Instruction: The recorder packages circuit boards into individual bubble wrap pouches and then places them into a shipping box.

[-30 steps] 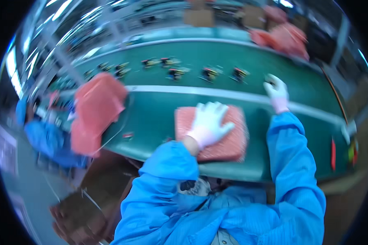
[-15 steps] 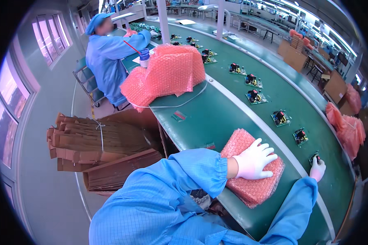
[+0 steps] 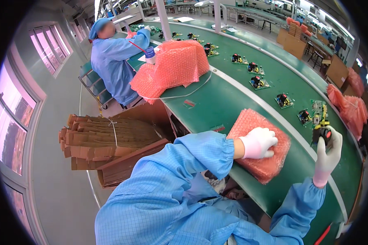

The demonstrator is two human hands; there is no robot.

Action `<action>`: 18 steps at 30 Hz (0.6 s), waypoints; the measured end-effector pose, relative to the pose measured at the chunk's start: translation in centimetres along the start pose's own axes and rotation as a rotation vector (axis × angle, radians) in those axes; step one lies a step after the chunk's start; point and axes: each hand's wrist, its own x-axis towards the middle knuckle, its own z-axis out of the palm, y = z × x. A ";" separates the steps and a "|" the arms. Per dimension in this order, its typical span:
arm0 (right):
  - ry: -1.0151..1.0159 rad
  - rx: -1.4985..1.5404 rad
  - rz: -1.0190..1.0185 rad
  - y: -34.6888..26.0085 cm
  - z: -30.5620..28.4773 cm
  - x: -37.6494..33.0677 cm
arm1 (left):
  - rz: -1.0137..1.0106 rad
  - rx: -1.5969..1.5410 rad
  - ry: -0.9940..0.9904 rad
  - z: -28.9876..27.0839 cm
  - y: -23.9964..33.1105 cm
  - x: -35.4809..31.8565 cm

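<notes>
My left hand (image 3: pixel 258 143), in a white glove, rests on a stack of pink bubble-wrap bags (image 3: pixel 249 122) on the green bench. Its fingers are curled in and pinch at the top bag. To the right, my gloved right hand (image 3: pixel 328 158) grips a green circuit board (image 3: pixel 319 109) by a black part at its lower end. The board is raised and tilted up on edge, showing yellow and black components. Just left of it, another circuit board (image 3: pixel 304 117) lies on the green conveyor (image 3: pixel 282 77).
More circuit boards (image 3: pixel 259 83) line the conveyor. A pile of pink bubble wrap (image 3: pixel 178 61) and a blue-and-white pot (image 3: pixel 150 55) stand farther along the bench. Flattened cardboard (image 3: pixel 98 139) fills a box at left. A co-worker (image 3: pixel 116 61) sits beyond. A red tool (image 3: pixel 324 234) lies near right.
My right hand has lifted the circuit board off the conveyor and turned it upright. My left hand's spread fingers have curled in on the bubble-wrap bag. The view has shifted slightly.
</notes>
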 end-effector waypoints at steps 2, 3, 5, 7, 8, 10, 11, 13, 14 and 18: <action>0.057 0.125 0.024 -2.5 -0.2 -1.5 | 0.048 -0.055 0.022 0.4 -0.9 0.4; 0.058 0.094 0.054 -3.3 -0.4 -2.3 | 0.028 -0.092 0.074 0.2 -1.0 0.5; 0.115 -0.025 0.002 -4.3 -0.3 -3.5 | -0.009 -0.179 0.216 -0.1 -1.9 0.0; 0.037 -0.221 0.006 -5.4 -0.2 -4.8 | 0.033 -0.270 0.408 -0.4 -3.4 -0.3; -0.053 -0.311 -0.115 -6.1 -0.4 -5.1 | 0.021 -0.123 0.299 -2.1 -3.6 -0.3; -0.322 -0.154 -0.182 -6.0 -1.0 -6.2 | 0.072 -0.125 0.279 -4.0 -3.2 0.2; -0.407 -0.104 -0.202 -6.0 -1.1 -6.5 | 0.082 -0.113 0.215 -4.9 -2.9 0.3; -0.424 -0.118 -0.179 -5.5 -1.2 -6.8 | 0.211 -0.080 0.123 -5.8 -2.8 0.7; -0.360 -0.216 -0.177 -5.0 -1.1 -6.8 | 0.236 -0.126 0.086 -6.1 -2.4 1.1; -0.356 -0.105 -0.167 -5.6 -0.8 -6.3 | 0.238 -0.159 0.108 -6.5 -0.7 1.3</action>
